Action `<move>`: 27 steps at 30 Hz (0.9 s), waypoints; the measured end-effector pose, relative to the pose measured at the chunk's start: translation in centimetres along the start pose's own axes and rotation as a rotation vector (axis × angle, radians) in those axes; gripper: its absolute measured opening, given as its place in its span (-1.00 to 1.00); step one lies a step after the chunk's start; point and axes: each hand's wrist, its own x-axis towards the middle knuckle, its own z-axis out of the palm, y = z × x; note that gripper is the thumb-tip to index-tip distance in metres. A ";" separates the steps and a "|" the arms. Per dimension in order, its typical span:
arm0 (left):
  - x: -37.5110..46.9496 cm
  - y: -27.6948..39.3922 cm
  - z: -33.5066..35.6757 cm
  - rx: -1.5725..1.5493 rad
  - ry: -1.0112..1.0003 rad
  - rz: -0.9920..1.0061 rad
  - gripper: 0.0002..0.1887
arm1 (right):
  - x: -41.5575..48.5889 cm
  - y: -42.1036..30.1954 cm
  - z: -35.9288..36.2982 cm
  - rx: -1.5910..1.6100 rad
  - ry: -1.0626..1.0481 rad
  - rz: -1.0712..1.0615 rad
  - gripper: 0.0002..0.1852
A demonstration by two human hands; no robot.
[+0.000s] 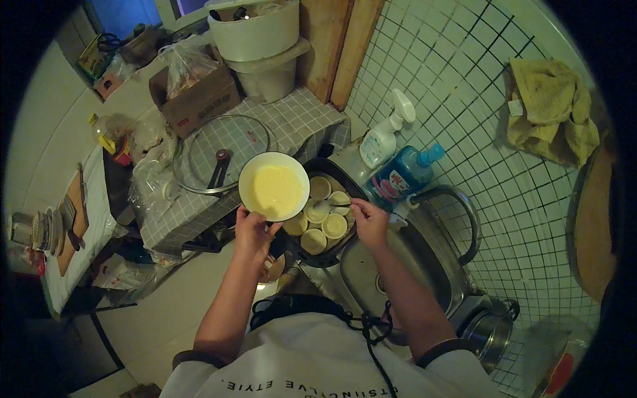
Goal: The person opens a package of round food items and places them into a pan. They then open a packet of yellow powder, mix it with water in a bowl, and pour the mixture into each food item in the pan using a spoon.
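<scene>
My left hand (255,234) grips the near rim of a white bowl (245,199) with pale yellow liquid (278,185) in it. Held between the fingers of my right hand (370,221) is a spoon (338,204), its bowl end over one of the round tart shells. Several of these pale tart shells (314,242) sit close together in a black air-fryer basket (352,185). The white bowl hangs over the basket's left side and hides part of it. Some shells show yellow inside, but how full each one is I cannot tell.
Right of the basket is a stainless steel sink (361,258) with a curved faucet (470,214). Behind it stand a white spray bottle (380,142) and a blue detergent bottle (398,174). A glass pot lid (199,149) lies on the tiled counter (293,119) near a cardboard box (199,107).
</scene>
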 end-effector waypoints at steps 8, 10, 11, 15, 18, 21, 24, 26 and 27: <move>-0.2 0.2 0.5 0.057 0.046 -0.005 -0.50 | 0.5 -2.7 -2.2 0.461 0.288 0.267 -0.80; -0.2 0.1 0.5 0.053 0.039 -0.006 -0.50 | 1.0 -3.4 -2.8 0.593 0.328 0.284 -0.80; -0.2 0.0 0.4 0.051 0.036 -0.006 -0.50 | 1.2 -3.9 -2.8 0.633 0.328 0.297 -0.79; 0.2 -0.5 -0.1 0.027 -0.007 -0.045 -0.38 | 1.5 -7.2 -1.0 0.492 0.157 0.229 -0.79; 0.0 -0.6 0.6 0.039 0.001 -0.067 -0.38 | 2.1 -7.4 1.0 0.361 0.035 0.101 -0.79; 0.0 -0.7 0.9 0.053 0.012 -0.066 -0.38 | 2.5 -6.7 2.6 0.395 -0.007 0.104 -0.79; 0.0 -0.6 1.1 0.056 0.019 -0.049 -0.37 | 2.8 -6.4 3.1 0.518 -0.009 0.295 -0.80; 0.0 -0.6 1.0 0.058 0.024 -0.043 -0.36 | 2.8 -6.9 3.0 0.574 0.015 0.482 -0.81; 0.1 -0.7 0.7 0.054 0.006 -0.042 -0.36 | 2.8 -6.7 2.9 0.610 0.009 0.487 -0.80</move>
